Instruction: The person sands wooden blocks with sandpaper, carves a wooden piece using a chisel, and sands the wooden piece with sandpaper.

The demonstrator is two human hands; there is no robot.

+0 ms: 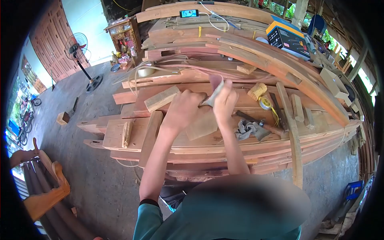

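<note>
Both my hands are raised over the stacked timber, close together. My right hand [225, 102] is closed round a curled sheet of sandpaper [216, 85], reddish-brown on one face and pale grey on the other. My left hand [185, 109] is closed at the sheet's lower left end, its fingertips partly hidden. Below them lies a flat, light brown square piece [202, 126]. A short wooden block [162, 99] rests just left of my left hand. To the right of my right hand are a crumpled grey cloth [251, 131] and a hammer [262, 123].
A yellow tape measure [265, 103] lies beside a wood offcut [257, 91]. A long batten [290, 134] crosses the pile's right side. Cables [192, 66] run behind my hands. A phone [189, 13] and a box [288, 38] stand at the back; a fan [82, 60] stands left.
</note>
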